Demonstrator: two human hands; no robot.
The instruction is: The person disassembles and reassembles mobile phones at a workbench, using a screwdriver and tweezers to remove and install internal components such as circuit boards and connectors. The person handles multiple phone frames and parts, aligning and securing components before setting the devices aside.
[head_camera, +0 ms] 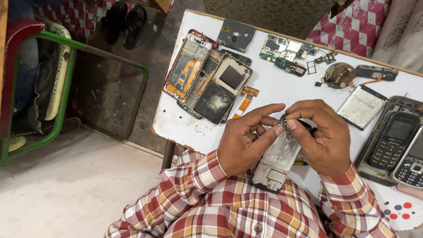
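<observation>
Low in the middle of the frame: a phone frame (277, 163), held up over the white worktop (282, 92). Left hand (246, 141) curled round its left side, fingers (264, 111) bent and closed on the top edge. Right hand (321, 136) wrapped over the right side, fingers (304, 115) pinched tight on a small dark part (284, 120) at the very top. Best done slowly, probably: soft pinch, frame kept steady, no hard pull, since small bits look easy to snap. Top end of the frame right between both sets of fingertips, touching them; bottom end poking out near the checked shirt (229, 207). Upper left: open phones (207, 79) in a pile. Upper middle: boards (286, 53). Far right: a silver battery (362, 105) and two button phones (398, 147).
</observation>
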